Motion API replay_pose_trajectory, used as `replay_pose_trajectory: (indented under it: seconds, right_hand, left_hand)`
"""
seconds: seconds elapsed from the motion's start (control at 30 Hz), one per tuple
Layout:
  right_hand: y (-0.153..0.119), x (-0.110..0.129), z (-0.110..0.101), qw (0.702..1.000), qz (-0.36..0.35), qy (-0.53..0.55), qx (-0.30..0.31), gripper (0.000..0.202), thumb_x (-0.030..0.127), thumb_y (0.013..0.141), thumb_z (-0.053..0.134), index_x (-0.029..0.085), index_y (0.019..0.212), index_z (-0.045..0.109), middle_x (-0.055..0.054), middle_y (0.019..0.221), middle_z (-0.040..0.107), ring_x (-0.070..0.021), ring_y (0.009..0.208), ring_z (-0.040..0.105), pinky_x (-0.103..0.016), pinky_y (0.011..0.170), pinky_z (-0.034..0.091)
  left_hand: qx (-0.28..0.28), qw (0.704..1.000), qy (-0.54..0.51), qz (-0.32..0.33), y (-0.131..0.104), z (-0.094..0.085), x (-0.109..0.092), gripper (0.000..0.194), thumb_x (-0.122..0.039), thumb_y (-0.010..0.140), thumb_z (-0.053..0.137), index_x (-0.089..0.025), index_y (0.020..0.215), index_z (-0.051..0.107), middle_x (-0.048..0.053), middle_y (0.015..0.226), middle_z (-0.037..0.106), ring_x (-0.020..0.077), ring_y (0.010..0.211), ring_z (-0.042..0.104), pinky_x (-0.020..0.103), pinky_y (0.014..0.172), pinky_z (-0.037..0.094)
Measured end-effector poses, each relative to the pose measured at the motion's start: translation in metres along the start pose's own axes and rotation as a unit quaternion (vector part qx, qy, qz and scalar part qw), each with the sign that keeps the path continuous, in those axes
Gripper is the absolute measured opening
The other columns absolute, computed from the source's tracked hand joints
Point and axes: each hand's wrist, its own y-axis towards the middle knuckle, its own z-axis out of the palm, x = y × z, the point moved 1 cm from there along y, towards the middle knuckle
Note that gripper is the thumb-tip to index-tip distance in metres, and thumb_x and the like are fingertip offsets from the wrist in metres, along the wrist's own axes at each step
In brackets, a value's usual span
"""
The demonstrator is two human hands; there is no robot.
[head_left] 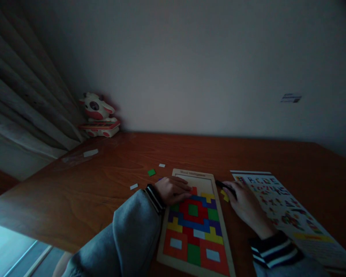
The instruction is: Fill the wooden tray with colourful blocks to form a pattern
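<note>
A wooden puzzle board point(161, 258) lies in front of me, its lower part covered with red, blue, green, yellow, purple and white pieces. My left hand point(173, 190) rests across its upper left, fingers stretched out over the pieces, the tips beside a red piece point(194, 191). What lies under that palm is hidden. Right of the board, my right hand point(246, 206) is closed around a slim black pen-like object point(221, 185) whose end points at the board's upper right edge. Loose yellow pieces point(225, 195) lie by those fingers.
A printed pattern sheet point(294, 219) lies at the right, partly under my right forearm. Left of the board are a green piece point(151, 172) and white pieces point(134, 186). A toy cow with a keyboard point(99, 115) stands at the back left, near a curtain point(25, 88).
</note>
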Motion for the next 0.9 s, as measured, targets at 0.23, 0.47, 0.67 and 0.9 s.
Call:
replay_pose_trajectory:
  seconds: [0.23,0.47,0.67,0.9]
  right_hand:
    - [0.000,0.004,-0.002,1.000,0.002,0.014,-0.013,0.029,0.034,0.092,0.045,0.019,0.101,0.068,-0.012,0.102,0.070,-0.0280,0.094,0.065,-0.043,0.085,0.050]
    - [0.001,0.005,-0.002,1.000,0.000,0.001,0.000,0.031,0.033,0.093,0.044,0.017,0.103,0.068,-0.013,0.103,0.070,-0.0282,0.096,0.065,-0.044,0.087,0.049]
    - [0.000,0.003,-0.002,1.000,-0.010,-0.024,0.003,0.032,0.032,0.092,0.046,0.018,0.108,0.069,-0.012,0.105,0.069,-0.0269,0.095,0.064,-0.043,0.087,0.050]
    - [-0.001,0.004,-0.006,0.999,-0.023,-0.033,-0.001,0.035,0.031,0.092,0.044,0.018,0.112,0.070,-0.013,0.104,0.068,-0.0270,0.093,0.063,-0.043,0.084,0.051]
  left_hand:
    - [-0.037,0.999,-0.011,-0.021,-0.002,-0.002,0.001,0.025,-0.025,0.098,0.052,-0.014,0.106,0.072,0.010,0.103,0.076,0.0199,0.103,0.069,0.034,0.093,0.058]
    - [-0.006,1.000,0.026,-0.010,-0.001,-0.002,-0.010,0.029,-0.031,0.095,0.057,-0.016,0.117,0.068,0.008,0.114,0.073,0.0222,0.113,0.065,0.036,0.099,0.055]
    - [0.011,1.000,0.021,-0.007,0.000,0.003,-0.013,0.027,-0.029,0.098,0.051,-0.016,0.115,0.069,0.008,0.108,0.075,0.0204,0.108,0.068,0.033,0.096,0.057]
    - [-0.008,1.000,-0.009,-0.010,-0.002,0.006,-0.010,0.025,-0.026,0.098,0.051,-0.014,0.109,0.071,0.009,0.105,0.076,0.0198,0.105,0.070,0.030,0.093,0.058]
